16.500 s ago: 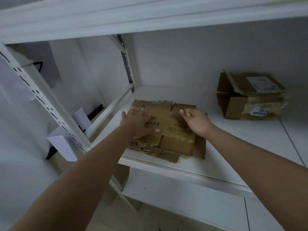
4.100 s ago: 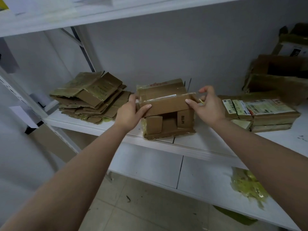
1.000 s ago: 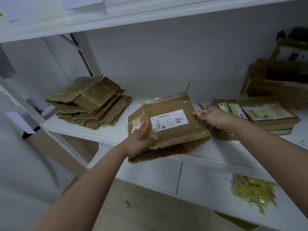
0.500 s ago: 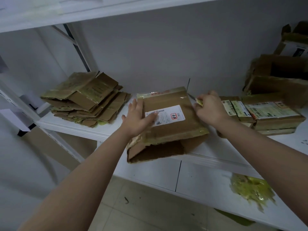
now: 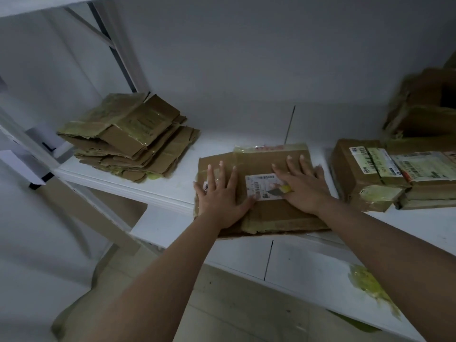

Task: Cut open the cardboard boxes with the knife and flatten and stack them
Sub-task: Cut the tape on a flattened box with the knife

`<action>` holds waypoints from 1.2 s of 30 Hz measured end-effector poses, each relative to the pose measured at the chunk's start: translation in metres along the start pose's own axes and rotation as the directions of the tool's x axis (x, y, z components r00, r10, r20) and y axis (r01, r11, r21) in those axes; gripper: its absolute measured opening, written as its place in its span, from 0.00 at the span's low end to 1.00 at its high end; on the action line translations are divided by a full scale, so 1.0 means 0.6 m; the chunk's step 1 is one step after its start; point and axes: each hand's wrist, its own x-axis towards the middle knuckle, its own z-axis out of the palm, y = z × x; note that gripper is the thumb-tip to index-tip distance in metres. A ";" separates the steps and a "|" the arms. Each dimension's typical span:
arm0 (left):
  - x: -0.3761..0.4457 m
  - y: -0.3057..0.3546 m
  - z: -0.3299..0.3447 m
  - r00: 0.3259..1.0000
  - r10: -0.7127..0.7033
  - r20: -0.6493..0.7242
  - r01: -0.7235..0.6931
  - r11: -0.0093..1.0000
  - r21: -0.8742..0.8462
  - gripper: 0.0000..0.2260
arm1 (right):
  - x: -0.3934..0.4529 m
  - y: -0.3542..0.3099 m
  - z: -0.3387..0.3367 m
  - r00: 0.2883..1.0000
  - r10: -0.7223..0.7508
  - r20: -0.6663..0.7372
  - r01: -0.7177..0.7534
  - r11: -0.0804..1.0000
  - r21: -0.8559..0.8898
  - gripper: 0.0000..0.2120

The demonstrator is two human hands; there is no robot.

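A flattened cardboard box (image 5: 271, 214) with a white shipping label lies on the white shelf (image 5: 170, 187), its near edge overhanging the shelf front. My left hand (image 5: 220, 196) presses flat on its left part with fingers spread. On the right part, my right hand (image 5: 304, 186) presses with straight fingers, while its thumb pins a small yellow knife (image 5: 277, 192) against the hand, the grey blade pointing left over the label. A stack of flattened boxes (image 5: 130, 139) sits at the shelf's left end.
Taped, labelled boxes (image 5: 365, 174) stand right of my hands, with an open box (image 5: 424, 107) behind them. Yellowish tape scraps (image 5: 367, 282) lie on the lower shelf. A slanted white shelf post (image 5: 81, 201) is at the left. The wall is close behind.
The box was tilted and half collapsed half a second ago; now it lies flat on the shelf. Both hands have moved onto its top and press down.
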 end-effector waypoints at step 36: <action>0.032 0.013 0.018 0.999 0.022 0.030 -0.023 0.999 0.032 0.35 | 0.031 -0.020 0.023 0.998 0.038 -0.052 -0.042 0.996 -0.078 0.30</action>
